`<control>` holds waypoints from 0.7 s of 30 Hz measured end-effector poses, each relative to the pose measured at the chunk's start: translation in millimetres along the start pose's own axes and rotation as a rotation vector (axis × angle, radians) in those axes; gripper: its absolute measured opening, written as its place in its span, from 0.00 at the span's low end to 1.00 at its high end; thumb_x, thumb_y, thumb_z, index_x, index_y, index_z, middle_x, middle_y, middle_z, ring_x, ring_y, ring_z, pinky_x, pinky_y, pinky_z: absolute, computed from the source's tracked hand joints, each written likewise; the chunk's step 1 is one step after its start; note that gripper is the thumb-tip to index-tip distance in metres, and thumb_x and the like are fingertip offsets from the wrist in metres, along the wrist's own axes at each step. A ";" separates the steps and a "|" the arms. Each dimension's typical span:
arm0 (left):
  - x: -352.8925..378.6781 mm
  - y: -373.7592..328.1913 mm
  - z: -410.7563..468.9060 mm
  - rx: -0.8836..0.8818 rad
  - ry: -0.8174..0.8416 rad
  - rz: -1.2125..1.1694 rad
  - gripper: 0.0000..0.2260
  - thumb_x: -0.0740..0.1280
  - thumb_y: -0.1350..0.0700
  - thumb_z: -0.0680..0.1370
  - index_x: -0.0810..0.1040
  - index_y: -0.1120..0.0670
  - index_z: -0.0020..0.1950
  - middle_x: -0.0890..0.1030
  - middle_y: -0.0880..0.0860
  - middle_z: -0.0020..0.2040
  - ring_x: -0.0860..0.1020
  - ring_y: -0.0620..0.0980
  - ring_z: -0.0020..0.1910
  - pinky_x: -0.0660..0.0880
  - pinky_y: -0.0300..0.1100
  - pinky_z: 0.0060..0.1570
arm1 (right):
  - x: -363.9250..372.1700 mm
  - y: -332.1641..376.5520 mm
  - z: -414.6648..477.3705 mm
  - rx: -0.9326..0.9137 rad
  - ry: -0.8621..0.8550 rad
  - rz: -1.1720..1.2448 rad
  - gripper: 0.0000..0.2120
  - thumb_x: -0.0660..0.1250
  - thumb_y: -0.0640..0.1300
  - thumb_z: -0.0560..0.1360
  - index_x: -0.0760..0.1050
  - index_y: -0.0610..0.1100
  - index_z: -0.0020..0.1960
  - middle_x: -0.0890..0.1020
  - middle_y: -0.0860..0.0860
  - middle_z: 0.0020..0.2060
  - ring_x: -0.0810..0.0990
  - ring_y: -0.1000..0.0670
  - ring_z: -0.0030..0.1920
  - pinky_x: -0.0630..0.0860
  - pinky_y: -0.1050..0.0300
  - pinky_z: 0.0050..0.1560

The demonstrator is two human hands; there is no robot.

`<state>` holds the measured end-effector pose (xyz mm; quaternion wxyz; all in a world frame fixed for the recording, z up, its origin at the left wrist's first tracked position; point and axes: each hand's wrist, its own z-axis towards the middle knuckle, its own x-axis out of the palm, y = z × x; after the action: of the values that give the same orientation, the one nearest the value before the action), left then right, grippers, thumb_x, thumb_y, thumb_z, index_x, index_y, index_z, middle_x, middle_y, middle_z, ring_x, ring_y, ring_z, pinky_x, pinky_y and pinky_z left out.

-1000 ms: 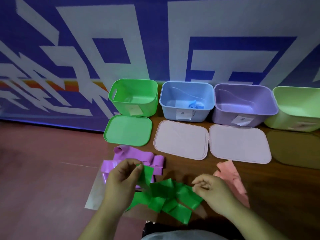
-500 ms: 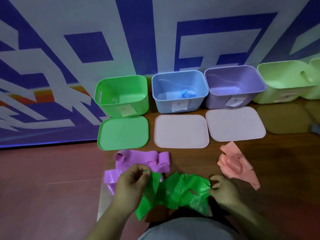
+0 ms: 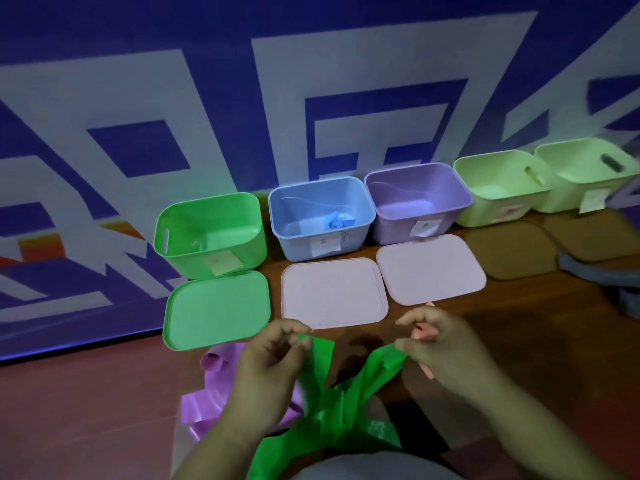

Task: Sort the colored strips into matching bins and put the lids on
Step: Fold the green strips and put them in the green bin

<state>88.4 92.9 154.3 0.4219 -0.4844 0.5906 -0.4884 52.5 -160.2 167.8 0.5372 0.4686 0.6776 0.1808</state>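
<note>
While the left hand (image 3: 273, 368) pinches 1 end of the green strips (image 3: 332, 400), the right hand (image 3: 440, 348) pinches the other, both just in front of the green lid (image 3: 218, 310).

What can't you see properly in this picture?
- Pink strips: mostly hidden behind the right hand, head view.
- Purple strips: partly covered by the left hand.
- Green strips: lower end cut off by the bottom edge; count unclear.
- Paper labels on the blue bin and purple bin: writing too small and blurred.
- Grey thing at the right edge: cut off, cannot tell what it is.
</note>
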 end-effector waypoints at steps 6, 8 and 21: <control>15.2 -32.9 8.2 0.081 -0.030 -0.045 0.14 0.67 0.69 0.77 0.80 0.50 0.45 0.76 0.55 0.37 0.72 0.49 0.36 0.69 0.35 0.36 | -21.1 52.8 -5.2 -0.029 0.139 0.526 0.10 0.73 0.26 0.69 0.82 0.39 0.45 0.87 0.44 0.42 0.84 0.53 0.39 0.77 0.66 0.39; 19.1 -41.7 7.4 0.109 -0.051 -0.044 0.11 0.67 0.68 0.77 0.80 0.53 0.44 0.77 0.57 0.37 0.73 0.48 0.36 0.71 0.36 0.37 | -25.4 59.9 -6.7 -0.057 0.201 0.528 0.13 0.71 0.23 0.68 0.81 0.37 0.48 0.87 0.45 0.44 0.84 0.53 0.41 0.78 0.65 0.41; 51.1 -61.3 1.9 0.106 -0.220 -0.010 0.09 0.69 0.67 0.76 0.84 0.54 0.46 0.86 0.51 0.41 0.82 0.44 0.41 0.77 0.33 0.45 | -50.3 80.9 -0.4 -0.241 0.149 0.425 0.09 0.77 0.34 0.68 0.84 0.48 0.38 0.81 0.49 0.32 0.77 0.55 0.33 0.75 0.65 0.34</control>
<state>91.2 38.9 213.1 0.5067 -0.5148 0.5118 -0.4650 87.0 -161.7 256.5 0.4876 0.5186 0.5751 0.4032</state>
